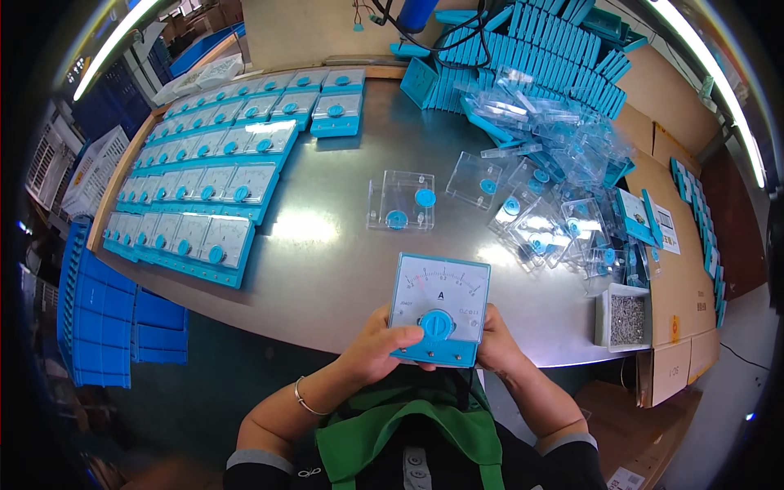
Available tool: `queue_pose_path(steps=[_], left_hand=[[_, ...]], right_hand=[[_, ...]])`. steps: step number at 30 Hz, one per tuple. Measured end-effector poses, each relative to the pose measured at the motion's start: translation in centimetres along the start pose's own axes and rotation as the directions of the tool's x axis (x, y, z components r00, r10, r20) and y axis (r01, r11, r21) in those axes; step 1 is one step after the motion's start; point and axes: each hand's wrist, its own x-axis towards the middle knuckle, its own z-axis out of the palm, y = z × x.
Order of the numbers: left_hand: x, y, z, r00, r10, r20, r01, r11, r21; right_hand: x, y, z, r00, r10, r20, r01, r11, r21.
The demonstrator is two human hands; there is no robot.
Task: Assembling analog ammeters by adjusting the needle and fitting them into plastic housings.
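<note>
Both my hands hold one ammeter (442,290) with a blue frame, a white scale face and a round blue knob, just over the front edge of the table. My left hand (377,347) grips its left side, the thumb lying on the front by the knob. Closed on the right side is my right hand (498,343), its fingers mostly hidden behind the meter. Beyond the meter, two clear plastic covers (406,196) with blue knobs lie on the metal table (327,184).
Rows of finished-looking meters (208,192) fill the table's left side. A heap of clear covers (555,139) lies at right, before stacked blue cases (547,41). A white box of small metal parts (627,318) stands by a cardboard box (682,302). Blue bins (98,306) stand left.
</note>
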Motion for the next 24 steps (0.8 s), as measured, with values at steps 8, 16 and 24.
queue_pose_path(steps=[8,16,24], left_hand=[[0.1,-0.1,0.3,0.999,-0.034,0.014,0.034,0.997,-0.063],[0.0,0.0,0.2,0.999,-0.023,0.038,0.027,0.994,-0.105],[-0.4,0.0,-0.2,0.999,-0.015,0.048,0.022,0.991,-0.134]], right_hand=[[-0.6,0.5,1.3,0.985,-0.164,-0.052,0.169,0.978,0.126],[-1.1,1.1,2.4,0.94,-0.326,-0.1,0.335,0.937,0.096],[-1.3,0.2,4.2,0.91,-0.376,-0.176,0.385,0.923,0.016]])
